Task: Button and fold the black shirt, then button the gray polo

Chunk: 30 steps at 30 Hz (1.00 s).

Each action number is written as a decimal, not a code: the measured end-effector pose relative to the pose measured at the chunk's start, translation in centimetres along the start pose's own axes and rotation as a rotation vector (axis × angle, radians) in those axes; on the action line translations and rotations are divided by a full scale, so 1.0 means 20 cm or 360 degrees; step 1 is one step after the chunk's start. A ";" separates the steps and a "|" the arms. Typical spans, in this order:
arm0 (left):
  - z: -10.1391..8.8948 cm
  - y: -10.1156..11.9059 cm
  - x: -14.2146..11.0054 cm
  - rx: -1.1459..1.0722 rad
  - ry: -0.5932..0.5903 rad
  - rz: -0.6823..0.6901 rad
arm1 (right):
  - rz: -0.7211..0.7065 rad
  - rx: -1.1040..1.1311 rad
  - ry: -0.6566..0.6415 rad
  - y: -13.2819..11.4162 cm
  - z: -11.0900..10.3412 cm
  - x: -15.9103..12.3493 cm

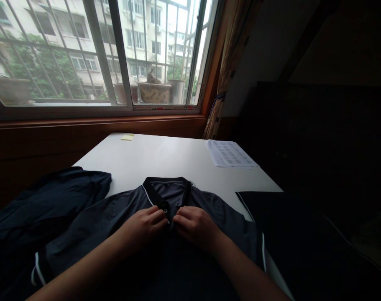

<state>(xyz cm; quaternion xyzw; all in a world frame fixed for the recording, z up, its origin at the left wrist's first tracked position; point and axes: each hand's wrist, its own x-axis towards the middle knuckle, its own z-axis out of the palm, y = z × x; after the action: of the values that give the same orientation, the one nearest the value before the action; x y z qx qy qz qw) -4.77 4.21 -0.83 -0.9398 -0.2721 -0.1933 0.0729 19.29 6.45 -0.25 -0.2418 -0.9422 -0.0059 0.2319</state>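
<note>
A dark polo shirt (pixel 121 209) with white-piped sleeve edges lies spread face up, its collar pointing away from me. My left hand (pixel 151 223) is closed on the left edge of the front opening, just below the collar, beside the small pale buttons (pixel 165 210). On the opposite edge of the placket, my right hand (pixel 190 223) pinches the fabric with its fingers together. A narrow gap separates the two hands. The fingertips are partly hidden in the dark cloth. The lower part of the shirt is in deep shadow.
The shirt is on a white table (pixel 165 156). A dark folded garment (pixel 61 192) lies to the left, and another dark cloth (pixel 290 225) hangs over the right edge. Printed sheets (pixel 229 153) and a yellow sticky note (pixel 127 137) are at the far side, below a barred window (pixel 124 54).
</note>
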 end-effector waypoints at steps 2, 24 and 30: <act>0.01 0.00 0.00 0.0043 -0.0138 -0.0017 | 0.0009 -0.0003 0.0005 0.00 0.00 0.00; 0.01 0.01 -0.01 0.0075 0.0160 0.0068 | 0.0090 0.0231 0.0140 -0.02 0.01 -0.01; 0.00 0.01 -0.01 0.0079 0.0198 0.0081 | 0.0123 0.0364 0.0189 -0.02 0.02 0.00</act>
<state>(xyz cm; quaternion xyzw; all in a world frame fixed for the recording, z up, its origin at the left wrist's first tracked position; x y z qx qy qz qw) -4.78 3.91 -0.89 -0.9305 -0.2476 -0.2428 0.1179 19.02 6.09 -0.57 -0.2491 -0.9113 0.0963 0.3133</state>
